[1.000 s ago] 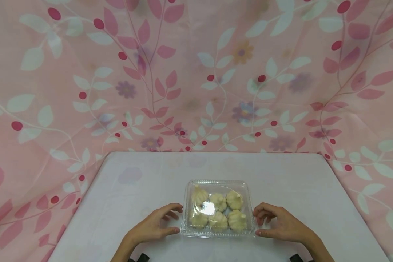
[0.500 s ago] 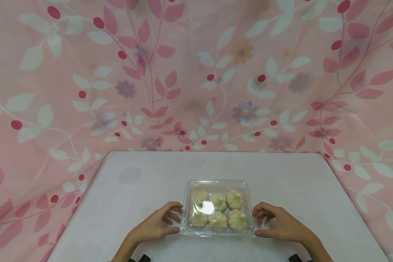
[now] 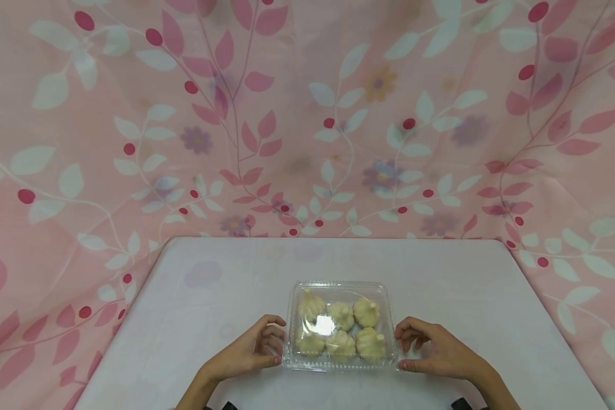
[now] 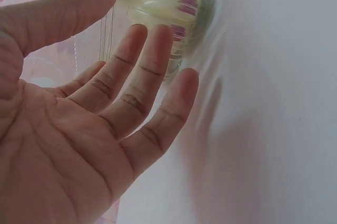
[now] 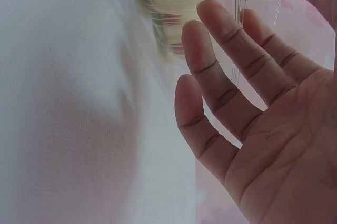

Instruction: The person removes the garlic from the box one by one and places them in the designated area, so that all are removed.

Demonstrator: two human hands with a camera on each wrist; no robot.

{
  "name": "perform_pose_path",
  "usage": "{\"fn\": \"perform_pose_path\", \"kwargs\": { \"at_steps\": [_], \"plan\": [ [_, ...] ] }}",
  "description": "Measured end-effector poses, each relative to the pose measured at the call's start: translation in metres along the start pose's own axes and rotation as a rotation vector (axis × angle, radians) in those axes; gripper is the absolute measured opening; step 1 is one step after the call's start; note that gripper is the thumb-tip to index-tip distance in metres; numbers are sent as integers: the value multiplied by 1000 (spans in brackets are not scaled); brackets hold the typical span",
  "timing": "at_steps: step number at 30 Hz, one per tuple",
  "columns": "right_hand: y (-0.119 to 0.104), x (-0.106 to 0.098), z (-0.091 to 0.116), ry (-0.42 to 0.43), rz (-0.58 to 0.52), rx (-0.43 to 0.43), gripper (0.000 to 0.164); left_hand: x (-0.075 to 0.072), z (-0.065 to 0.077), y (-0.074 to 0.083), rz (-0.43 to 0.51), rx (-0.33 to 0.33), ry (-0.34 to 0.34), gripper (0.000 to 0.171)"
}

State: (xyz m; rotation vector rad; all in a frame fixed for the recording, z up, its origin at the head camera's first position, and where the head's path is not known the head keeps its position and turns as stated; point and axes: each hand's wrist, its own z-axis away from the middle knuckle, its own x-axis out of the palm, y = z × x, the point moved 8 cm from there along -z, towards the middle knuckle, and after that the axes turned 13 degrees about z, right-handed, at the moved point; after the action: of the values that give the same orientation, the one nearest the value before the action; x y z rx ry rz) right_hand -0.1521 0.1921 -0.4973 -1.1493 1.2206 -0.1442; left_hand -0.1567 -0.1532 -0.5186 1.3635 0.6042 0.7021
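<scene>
A clear plastic clamshell box (image 3: 340, 364) lies closed on the white table in the head view. Inside it sit several pale, ribbed, bulb-shaped pieces (image 3: 370, 344) in two rows; the left wrist view shows purple streaks low on such a piece (image 4: 163, 4). My left hand (image 3: 242, 352) is at the box's left side, fingers loosely bent, palm turned toward it. At the right side my right hand (image 3: 443, 352) mirrors it, fingers relaxed. In both wrist views the fingers are spread, with nothing gripped. Whether the fingertips touch the plastic I cannot tell.
A white-covered table (image 3: 246, 267) carries the box near its front. Behind and around it hangs a pink cloth (image 3: 297, 148) printed with leaves, berries and flowers. Dark bands (image 3: 461, 403) show at the wrists along the bottom edge.
The left hand's fingers shift slightly and spread a little. The right hand and the box stay practically where they were.
</scene>
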Motion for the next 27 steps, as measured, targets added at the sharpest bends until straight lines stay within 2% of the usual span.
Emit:
{"fn": "perform_pose_path", "kwargs": {
  "at_steps": [11, 21, 27],
  "plan": [
    [-1, 0, 0, 5, 33, 2, 40, 7, 1, -2, 166, 4, -109, 69],
    [-2, 1, 0, 7, 31, -4, 40, 9, 1, -4, 242, 1, -126, 74],
    [0, 1, 1, 15, 44, 10, 40, 12, 1, -6, 287, -20, -112, 78]
  ]
}}
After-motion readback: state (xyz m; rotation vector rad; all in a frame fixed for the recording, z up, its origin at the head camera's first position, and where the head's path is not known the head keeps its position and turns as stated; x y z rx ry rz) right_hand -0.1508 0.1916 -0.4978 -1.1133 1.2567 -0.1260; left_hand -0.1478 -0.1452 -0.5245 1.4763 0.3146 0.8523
